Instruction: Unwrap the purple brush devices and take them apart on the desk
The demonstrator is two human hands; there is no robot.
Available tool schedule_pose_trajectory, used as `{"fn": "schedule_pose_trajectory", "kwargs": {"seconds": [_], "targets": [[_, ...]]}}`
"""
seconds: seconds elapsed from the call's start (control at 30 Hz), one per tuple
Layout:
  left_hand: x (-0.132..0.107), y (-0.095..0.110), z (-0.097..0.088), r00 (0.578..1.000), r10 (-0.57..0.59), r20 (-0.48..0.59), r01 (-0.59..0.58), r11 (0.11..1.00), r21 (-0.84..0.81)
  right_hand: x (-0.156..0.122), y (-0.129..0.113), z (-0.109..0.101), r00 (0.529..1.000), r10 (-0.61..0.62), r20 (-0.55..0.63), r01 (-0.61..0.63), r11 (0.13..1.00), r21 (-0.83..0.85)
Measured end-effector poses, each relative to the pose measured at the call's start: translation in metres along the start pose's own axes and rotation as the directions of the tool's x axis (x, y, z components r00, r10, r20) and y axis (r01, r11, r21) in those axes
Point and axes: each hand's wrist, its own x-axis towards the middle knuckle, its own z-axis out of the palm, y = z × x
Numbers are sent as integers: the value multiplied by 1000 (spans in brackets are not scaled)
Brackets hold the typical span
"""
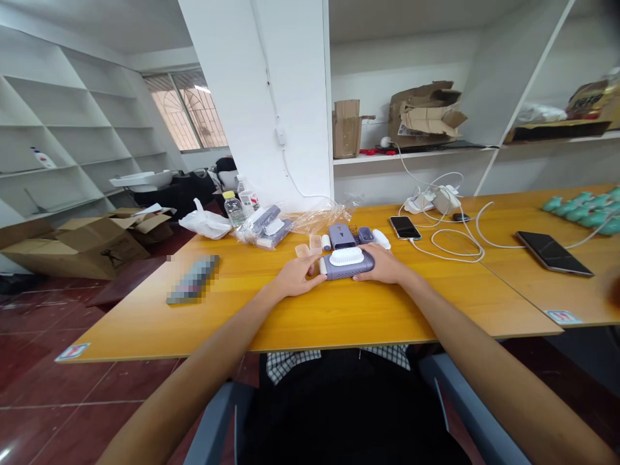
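A purple-grey cleaning brush (356,266) with a white bristle pad on top lies level, low over the table in front of me. My right hand (382,265) is wrapped round its right end. At its left end, the thumb and fingers of my left hand (296,278) close on the white-tipped edge. Just behind the brush are a purple-grey case (341,236), a small white roller (326,243), a dark purple open part (365,235) and a white oval piece (382,239). Two clear plastic pieces (309,245) lie beyond my left hand.
Bagged purple-grey brushes (272,229), bottles (234,210) and a white plastic bag (206,221) stand back left. A blurred-out flat object (194,279) lies left. Rightward are a phone (405,227), white cables (455,248), a tablet (555,253) and turquoise items (584,210).
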Motion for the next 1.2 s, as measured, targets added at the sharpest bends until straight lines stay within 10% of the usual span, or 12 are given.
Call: {"fn": "schedule_pose_trajectory", "kwargs": {"seconds": [1.2], "targets": [[-6,5,-10,999,-15,45,28,957,-288,-6,-3,1,1000,-4,5,3,988,152]]}}
